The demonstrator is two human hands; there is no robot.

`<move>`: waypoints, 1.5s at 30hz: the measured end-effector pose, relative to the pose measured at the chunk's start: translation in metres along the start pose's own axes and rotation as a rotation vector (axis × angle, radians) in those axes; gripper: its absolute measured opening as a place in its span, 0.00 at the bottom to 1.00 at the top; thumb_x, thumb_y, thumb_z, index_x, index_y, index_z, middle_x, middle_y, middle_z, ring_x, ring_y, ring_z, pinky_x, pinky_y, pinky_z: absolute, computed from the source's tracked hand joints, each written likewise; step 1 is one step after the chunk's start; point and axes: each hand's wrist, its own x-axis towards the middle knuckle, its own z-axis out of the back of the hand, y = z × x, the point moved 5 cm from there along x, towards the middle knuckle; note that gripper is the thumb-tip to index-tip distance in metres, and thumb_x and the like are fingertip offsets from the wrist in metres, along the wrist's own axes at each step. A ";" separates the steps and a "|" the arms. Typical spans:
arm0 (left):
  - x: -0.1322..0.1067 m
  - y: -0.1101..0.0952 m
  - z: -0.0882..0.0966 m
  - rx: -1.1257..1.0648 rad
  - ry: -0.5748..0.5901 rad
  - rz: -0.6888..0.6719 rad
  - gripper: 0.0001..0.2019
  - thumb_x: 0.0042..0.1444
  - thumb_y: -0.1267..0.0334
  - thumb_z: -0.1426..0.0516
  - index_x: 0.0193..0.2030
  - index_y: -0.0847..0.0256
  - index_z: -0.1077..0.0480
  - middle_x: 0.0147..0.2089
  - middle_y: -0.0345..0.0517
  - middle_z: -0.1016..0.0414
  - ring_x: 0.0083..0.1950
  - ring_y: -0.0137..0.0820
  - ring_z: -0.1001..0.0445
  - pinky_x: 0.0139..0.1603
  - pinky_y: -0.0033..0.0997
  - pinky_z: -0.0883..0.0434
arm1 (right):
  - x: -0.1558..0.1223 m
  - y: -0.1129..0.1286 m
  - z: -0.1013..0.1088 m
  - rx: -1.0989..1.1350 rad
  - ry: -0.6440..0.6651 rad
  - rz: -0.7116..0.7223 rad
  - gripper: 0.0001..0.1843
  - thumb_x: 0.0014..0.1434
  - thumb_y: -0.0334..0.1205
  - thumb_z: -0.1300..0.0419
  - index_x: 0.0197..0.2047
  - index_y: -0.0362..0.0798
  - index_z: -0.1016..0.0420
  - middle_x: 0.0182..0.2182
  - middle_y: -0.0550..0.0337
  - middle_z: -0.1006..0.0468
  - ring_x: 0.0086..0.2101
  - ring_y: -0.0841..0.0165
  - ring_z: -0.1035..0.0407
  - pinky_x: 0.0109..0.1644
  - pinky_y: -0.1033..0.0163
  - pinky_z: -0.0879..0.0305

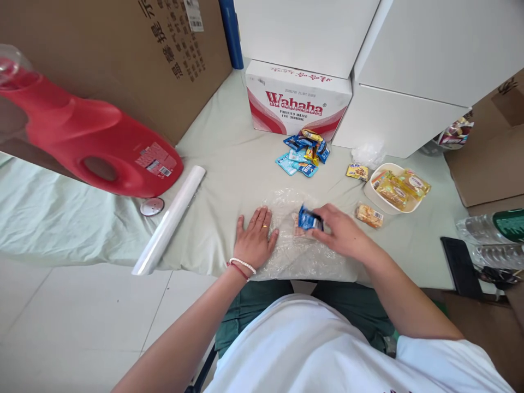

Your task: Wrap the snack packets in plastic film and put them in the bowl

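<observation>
A sheet of clear plastic film [282,262], wrinkled, lies on the cloth in front of me. My left hand [256,237] rests flat at the film's left edge with its fingers stretched out. Over the middle of the film, my right hand [335,229] grips a small blue snack packet [308,218] between thumb and fingers. Beneath that packet a pinkish packet [298,228] shows in part; whether the two touch I cannot tell. Further back is a pile of blue and yellow snack packets [303,155].
A white roll [170,221] and a red jug [102,142] are on the left. Behind the pile stands a Wahaha carton [297,101]. To the right are a white tub [374,194] of yellow packets, a wrapped biscuit [369,215], a yellow packet [357,172] and a black phone [460,266].
</observation>
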 end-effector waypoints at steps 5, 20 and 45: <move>-0.001 0.002 -0.001 -0.011 -0.016 0.009 0.32 0.74 0.50 0.59 0.79 0.63 0.47 0.80 0.57 0.47 0.80 0.45 0.45 0.80 0.66 0.58 | 0.013 -0.066 -0.020 0.306 -0.072 -0.259 0.23 0.61 0.47 0.37 0.56 0.45 0.24 0.46 0.51 0.19 0.40 0.62 0.26 0.43 0.61 0.32; 0.000 0.000 0.001 -0.031 -0.008 0.007 0.32 0.73 0.51 0.58 0.79 0.62 0.48 0.80 0.56 0.46 0.80 0.47 0.45 0.79 0.66 0.57 | 0.006 0.001 -0.038 -0.298 0.162 -0.121 0.32 0.65 0.43 0.35 0.69 0.49 0.36 0.66 0.43 0.33 0.52 0.52 0.25 0.45 0.57 0.31; -0.002 -0.001 0.001 -0.038 -0.004 0.015 0.32 0.74 0.50 0.60 0.79 0.63 0.47 0.80 0.56 0.47 0.81 0.45 0.46 0.80 0.65 0.58 | 0.011 0.018 -0.049 -0.305 0.147 -0.027 0.33 0.67 0.47 0.37 0.72 0.53 0.38 0.71 0.46 0.38 0.54 0.54 0.25 0.47 0.57 0.29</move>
